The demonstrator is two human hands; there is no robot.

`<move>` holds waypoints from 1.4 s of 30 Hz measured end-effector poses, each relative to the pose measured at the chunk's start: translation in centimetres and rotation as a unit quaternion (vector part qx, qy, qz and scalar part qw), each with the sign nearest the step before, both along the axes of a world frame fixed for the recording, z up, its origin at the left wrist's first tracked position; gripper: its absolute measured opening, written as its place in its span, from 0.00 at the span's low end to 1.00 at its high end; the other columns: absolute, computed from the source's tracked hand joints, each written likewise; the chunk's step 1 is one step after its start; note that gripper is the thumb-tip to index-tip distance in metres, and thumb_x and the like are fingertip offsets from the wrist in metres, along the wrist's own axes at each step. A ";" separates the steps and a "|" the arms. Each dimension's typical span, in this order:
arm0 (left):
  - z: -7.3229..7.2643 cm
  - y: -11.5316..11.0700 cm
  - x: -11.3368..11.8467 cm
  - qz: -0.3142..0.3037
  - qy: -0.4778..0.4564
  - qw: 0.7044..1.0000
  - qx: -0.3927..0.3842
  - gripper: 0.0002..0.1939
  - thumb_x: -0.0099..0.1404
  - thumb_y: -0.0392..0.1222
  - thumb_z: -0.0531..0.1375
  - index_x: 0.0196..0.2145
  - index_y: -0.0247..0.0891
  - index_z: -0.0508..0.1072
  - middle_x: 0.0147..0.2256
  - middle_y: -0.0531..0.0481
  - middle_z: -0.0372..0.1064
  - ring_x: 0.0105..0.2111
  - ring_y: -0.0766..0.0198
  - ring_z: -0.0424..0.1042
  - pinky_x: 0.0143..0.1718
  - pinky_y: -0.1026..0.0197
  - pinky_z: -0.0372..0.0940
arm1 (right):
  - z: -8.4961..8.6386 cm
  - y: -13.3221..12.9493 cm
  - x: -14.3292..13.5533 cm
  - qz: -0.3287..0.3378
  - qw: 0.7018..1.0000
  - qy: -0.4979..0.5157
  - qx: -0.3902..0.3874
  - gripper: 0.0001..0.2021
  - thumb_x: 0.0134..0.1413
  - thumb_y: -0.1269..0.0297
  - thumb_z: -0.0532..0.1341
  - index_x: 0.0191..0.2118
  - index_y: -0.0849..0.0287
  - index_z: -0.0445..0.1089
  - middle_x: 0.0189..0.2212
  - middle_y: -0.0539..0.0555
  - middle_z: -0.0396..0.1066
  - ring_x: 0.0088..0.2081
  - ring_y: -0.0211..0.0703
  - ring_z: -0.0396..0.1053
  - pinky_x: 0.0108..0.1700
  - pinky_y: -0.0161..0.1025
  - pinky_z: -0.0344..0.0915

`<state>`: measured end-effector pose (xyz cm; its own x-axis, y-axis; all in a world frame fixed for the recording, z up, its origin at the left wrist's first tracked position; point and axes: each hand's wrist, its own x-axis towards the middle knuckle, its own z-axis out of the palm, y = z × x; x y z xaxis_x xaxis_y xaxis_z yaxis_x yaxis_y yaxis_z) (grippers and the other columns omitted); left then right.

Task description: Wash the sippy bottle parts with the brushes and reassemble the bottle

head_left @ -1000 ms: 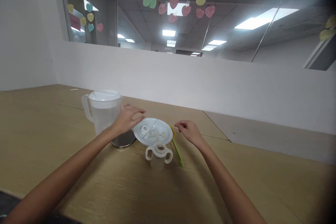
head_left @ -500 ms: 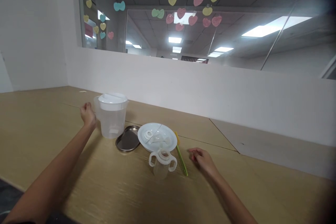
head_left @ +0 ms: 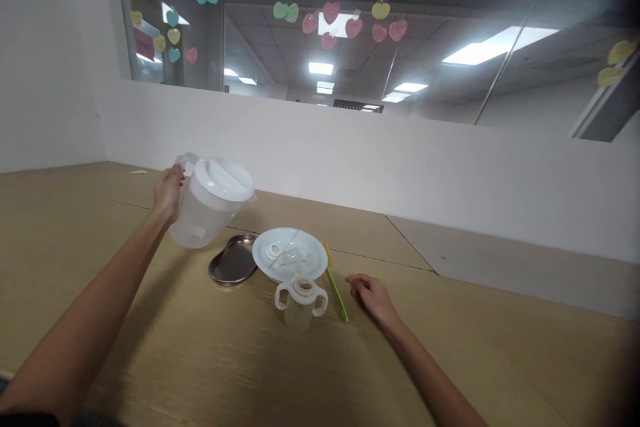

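My left hand (head_left: 169,192) is closed round the handle of a clear plastic pitcher (head_left: 205,213) with a white lid. The pitcher is tilted to the right and looks raised off the table. My right hand (head_left: 371,297) rests at the table, fingers loosely curled, right of a brush (head_left: 337,292) with a green handle and yellow head; whether anything is in it I cannot see. In the middle stands a two-handled baby bottle (head_left: 300,307) with its top uncovered. Behind it, a white bowl (head_left: 260,259) holds a white ring and a clear nipple-like piece.
A kidney-shaped metal tray (head_left: 233,265) lies left of the bowl. The wooden table (head_left: 210,360) meets a white wall (head_left: 320,153) at the back, below a window with heart-shaped notes. A small pale piece (head_left: 139,172) lies at the far left.
My left hand has lifted the pitcher from upright and tipped it rightward. My right hand stays beside the brush. The camera view has shifted slightly.
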<state>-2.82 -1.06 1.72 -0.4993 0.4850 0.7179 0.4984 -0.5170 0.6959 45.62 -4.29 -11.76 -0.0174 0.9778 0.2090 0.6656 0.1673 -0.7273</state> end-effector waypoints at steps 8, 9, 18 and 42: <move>4.8 -1.9 8.9 0.012 0.097 0.994 0.039 0.12 0.60 0.51 0.55 0.32 0.40 0.69 0.33 0.52 0.67 0.36 0.62 0.63 0.43 0.58 0.56 | -0.1 -0.9 -1.0 -0.004 0.997 -0.066 0.029 0.17 0.47 0.62 0.48 0.34 0.62 0.72 0.28 0.57 0.72 0.31 0.46 0.68 0.35 0.38 0.59; 4.9 -2.3 10.0 0.025 0.124 0.991 0.039 0.11 0.61 0.50 0.54 0.33 0.41 0.69 0.34 0.52 0.68 0.37 0.61 0.63 0.44 0.57 0.54 | -0.1 -1.0 -1.1 -0.006 0.997 -0.072 0.032 0.17 0.48 0.63 0.48 0.34 0.62 0.72 0.30 0.57 0.73 0.33 0.46 0.68 0.36 0.39 0.59; 3.9 -3.0 13.8 0.020 0.236 0.971 -0.026 0.13 0.62 0.52 0.52 0.34 0.41 0.69 0.37 0.48 0.69 0.39 0.56 0.64 0.44 0.52 0.51 | -0.1 -1.5 -1.3 -0.014 0.994 -0.097 0.043 0.17 0.50 0.67 0.47 0.35 0.62 0.73 0.34 0.57 0.74 0.37 0.46 0.69 0.40 0.38 0.60; 3.2 -1.7 11.7 0.103 0.368 0.924 -0.034 0.17 0.63 0.54 0.50 0.35 0.40 0.70 0.34 0.45 0.69 0.40 0.51 0.63 0.45 0.49 0.47 | 0.1 -1.6 -1.5 0.009 0.989 -0.138 0.049 0.18 0.52 0.64 0.46 0.34 0.60 0.72 0.32 0.57 0.74 0.37 0.47 0.70 0.40 0.39 0.60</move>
<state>8.90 -2.78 4.94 0.0244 0.4912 0.8707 0.9323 -0.3255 0.1575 44.12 -5.93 -11.66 -0.1048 0.9521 0.2873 0.8325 0.2420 -0.4983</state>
